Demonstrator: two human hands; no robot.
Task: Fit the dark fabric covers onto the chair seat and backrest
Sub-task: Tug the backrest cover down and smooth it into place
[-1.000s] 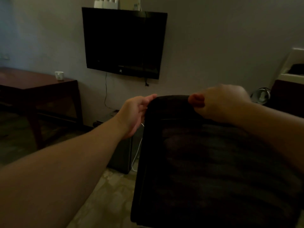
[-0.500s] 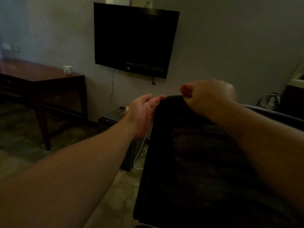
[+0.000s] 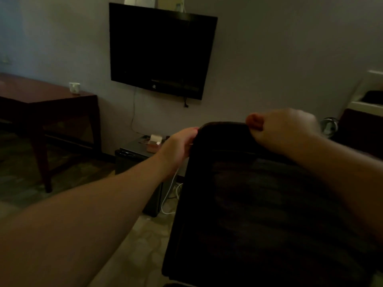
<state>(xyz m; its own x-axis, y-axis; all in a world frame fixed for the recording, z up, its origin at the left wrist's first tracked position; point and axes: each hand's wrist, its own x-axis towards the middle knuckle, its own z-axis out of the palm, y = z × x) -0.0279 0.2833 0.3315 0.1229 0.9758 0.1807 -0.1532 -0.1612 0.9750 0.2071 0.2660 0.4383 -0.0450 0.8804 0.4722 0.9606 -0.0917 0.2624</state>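
Both arms stretched out, hands up at the top of the dark cover

The left hand (image 3: 179,145) sits at the upper left corner, fingers reaching onto the edge, though the grip itself is hard to make out. The right hand (image 3: 278,129) is curled into a fist on the top edge, thumb tucked against the fabric, pinching it. Both forearms are bare.

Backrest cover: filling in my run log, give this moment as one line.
step: fitting backrest cover | left hand: grips top left corner | right hand: pinches top edge | seat: unseen
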